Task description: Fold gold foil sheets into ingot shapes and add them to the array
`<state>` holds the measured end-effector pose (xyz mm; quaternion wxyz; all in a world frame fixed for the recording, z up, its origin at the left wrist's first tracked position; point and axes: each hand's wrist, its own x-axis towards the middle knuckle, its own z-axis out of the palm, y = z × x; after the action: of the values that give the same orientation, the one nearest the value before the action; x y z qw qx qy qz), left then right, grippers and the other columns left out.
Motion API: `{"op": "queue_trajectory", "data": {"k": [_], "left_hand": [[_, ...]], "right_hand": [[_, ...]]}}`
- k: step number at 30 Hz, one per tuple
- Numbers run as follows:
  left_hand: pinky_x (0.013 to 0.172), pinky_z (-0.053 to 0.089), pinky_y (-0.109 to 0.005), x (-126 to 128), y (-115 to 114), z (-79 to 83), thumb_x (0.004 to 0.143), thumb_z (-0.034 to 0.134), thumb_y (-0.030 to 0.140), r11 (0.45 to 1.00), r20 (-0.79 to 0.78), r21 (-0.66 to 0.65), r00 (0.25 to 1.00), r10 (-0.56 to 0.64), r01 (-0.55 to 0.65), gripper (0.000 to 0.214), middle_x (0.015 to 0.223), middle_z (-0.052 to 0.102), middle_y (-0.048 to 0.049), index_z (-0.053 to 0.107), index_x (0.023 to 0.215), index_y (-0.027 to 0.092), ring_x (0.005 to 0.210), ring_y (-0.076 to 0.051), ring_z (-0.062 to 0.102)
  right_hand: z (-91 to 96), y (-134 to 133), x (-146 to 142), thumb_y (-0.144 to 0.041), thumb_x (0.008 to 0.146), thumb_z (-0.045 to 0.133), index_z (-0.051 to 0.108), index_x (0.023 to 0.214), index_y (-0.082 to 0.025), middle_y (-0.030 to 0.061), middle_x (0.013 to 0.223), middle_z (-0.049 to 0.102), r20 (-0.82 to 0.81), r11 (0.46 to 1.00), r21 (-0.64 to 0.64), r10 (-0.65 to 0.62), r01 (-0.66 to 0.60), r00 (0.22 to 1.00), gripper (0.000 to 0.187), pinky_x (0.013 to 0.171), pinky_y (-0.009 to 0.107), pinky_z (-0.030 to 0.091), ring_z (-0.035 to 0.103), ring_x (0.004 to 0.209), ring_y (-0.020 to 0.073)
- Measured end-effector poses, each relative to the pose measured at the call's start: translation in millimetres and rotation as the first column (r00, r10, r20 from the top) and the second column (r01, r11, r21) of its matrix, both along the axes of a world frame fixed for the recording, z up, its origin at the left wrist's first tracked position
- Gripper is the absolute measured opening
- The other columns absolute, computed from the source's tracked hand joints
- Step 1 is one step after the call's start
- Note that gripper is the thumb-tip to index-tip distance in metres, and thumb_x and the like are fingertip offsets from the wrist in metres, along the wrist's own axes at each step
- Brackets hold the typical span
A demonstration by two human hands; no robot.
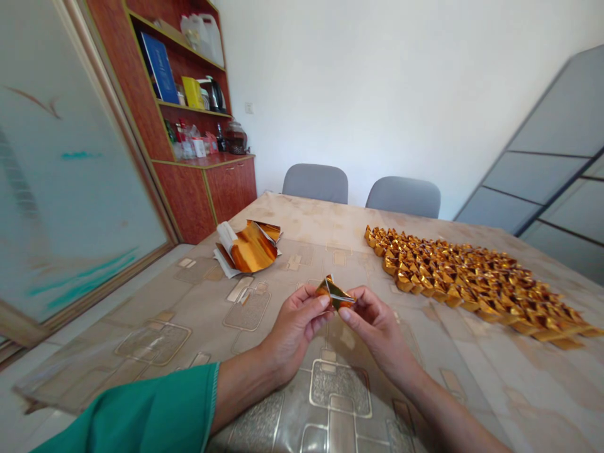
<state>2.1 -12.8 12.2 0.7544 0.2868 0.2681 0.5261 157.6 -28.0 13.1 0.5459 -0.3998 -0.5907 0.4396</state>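
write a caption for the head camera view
Left hand and right hand pinch a small gold foil piece over a patterned tablecloth, beside many folded gold foil pieces.

Bright soft light, glare on gold foil [252, 248], wall [377, 82] nearly blown, heavy fisheye edge warp.

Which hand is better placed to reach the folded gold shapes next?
Probably the right hand: it sits nearer the folded gold shapes, while the left hand is farther. Both pinch the foil piece.
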Motion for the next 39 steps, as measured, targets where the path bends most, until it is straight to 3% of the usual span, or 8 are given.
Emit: {"op": "queue_trajectory", "data": {"k": [7,17,24,35,39], "left_hand": [[0.076,0.052,-0.022,-0.6,-1.6,2.2,0.072,0.081,0.019,0.999,-0.004,0.014,1.0,-0.031,0.031,0.026,0.094,0.072,-0.0031,0.069,0.094,0.015,0.079,-0.01,0.066],[0.074,0.052,-0.02,-0.8,-0.4,1.1,0.066,0.085,0.019,0.999,-0.053,0.015,0.998,-0.031,0.032,0.022,0.084,0.072,-0.0023,0.071,0.082,0.013,0.07,-0.008,0.064],[0.068,0.054,-0.022,-2.5,-1.0,4.1,0.075,0.08,0.036,0.997,-0.093,0.073,0.996,-0.011,0.017,0.029,0.09,0.074,-0.0073,0.074,0.091,0.013,0.077,-0.013,0.066],[0.062,0.052,-0.018,-2.9,2.3,2.6,0.064,0.088,0.029,0.996,-0.113,0.022,0.99,0.088,-0.086,0.026,0.081,0.073,-0.0035,0.076,0.081,0.013,0.069,-0.01,0.064],[0.065,0.055,-0.019,-2.6,2.1,3.5,0.066,0.087,0.029,0.998,-0.085,0.029,0.994,0.066,-0.064,0.026,0.084,0.074,-0.0049,0.076,0.083,0.013,0.073,-0.012,0.066]], "right_hand": [[3.8,-1.7,0.6,-0.045,0.084,0.068,0.062,0.081,-0.023,-0.0001,0.075,0.06,0.054,0.999,0.026,-0.033,0.031,0.998,0.024,0.066,0.03,0.043,0.053,0.071,0.0169],[1.2,-2.3,1.2,-0.041,0.086,0.067,0.061,0.081,-0.022,-0.0004,0.075,0.059,0.072,0.997,0.038,-0.066,0.063,0.995,0.02,0.065,0.029,0.043,0.053,0.071,0.0166],[1.3,-1.1,0.8,-0.039,0.084,0.067,0.059,0.077,-0.022,-0.0014,0.07,0.056,0.079,0.995,0.049,-0.094,0.09,0.992,0.02,0.06,0.028,0.04,0.049,0.065,0.0156],[0.8,-2.1,-0.1,-0.041,0.085,0.068,0.063,0.085,-0.022,-0.0009,0.075,0.057,0.045,0.998,0.02,-0.054,0.054,0.998,0.019,0.064,0.028,0.041,0.051,0.07,0.0165],[0.6,-1.9,0.7,-0.039,0.086,0.067,0.063,0.085,-0.022,-0.0007,0.075,0.057,0.055,0.997,0.042,-0.063,0.061,0.997,0.017,0.065,0.028,0.041,0.051,0.07,0.0166]]}}
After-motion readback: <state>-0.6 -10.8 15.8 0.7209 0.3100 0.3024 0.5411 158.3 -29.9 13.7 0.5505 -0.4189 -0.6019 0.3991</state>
